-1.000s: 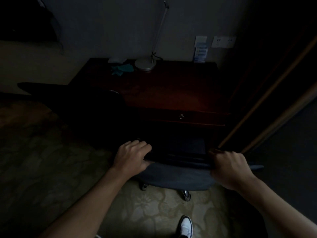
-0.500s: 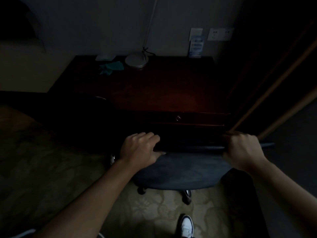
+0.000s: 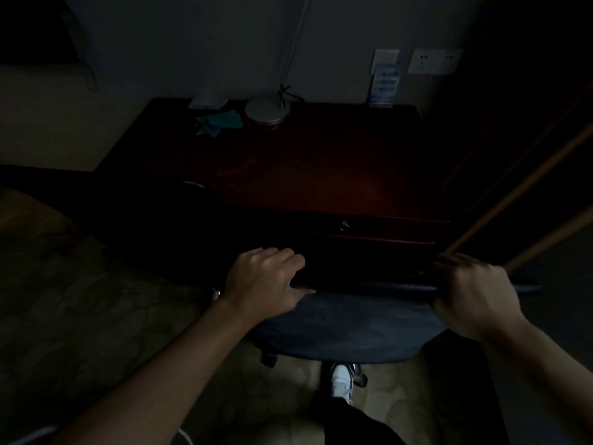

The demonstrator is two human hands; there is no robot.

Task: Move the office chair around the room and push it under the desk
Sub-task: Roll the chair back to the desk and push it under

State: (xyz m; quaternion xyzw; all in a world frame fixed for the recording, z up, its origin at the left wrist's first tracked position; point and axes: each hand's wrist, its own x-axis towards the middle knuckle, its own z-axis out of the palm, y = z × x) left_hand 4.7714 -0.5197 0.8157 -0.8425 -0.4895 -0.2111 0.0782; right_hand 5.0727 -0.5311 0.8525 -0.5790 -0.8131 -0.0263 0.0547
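Since the earlier frame a white shoe (image 3: 342, 382) has stepped forward to just behind the office chair (image 3: 346, 329). In the head view, the left hand (image 3: 263, 281) and right hand (image 3: 471, 297) are each curled tight over the backrest's top edge, at 9 and 3 o'clock. The chair sits at 6 o'clock of the desk (image 3: 305, 162), its backrest just short of the drawer front.

the office chair (image 3: 346, 326) has rolled closer to the desk (image 3: 305, 175), its backrest top now just below the drawer front; a white shoe (image 3: 341, 379) steps forward beneath the gripped backrest.
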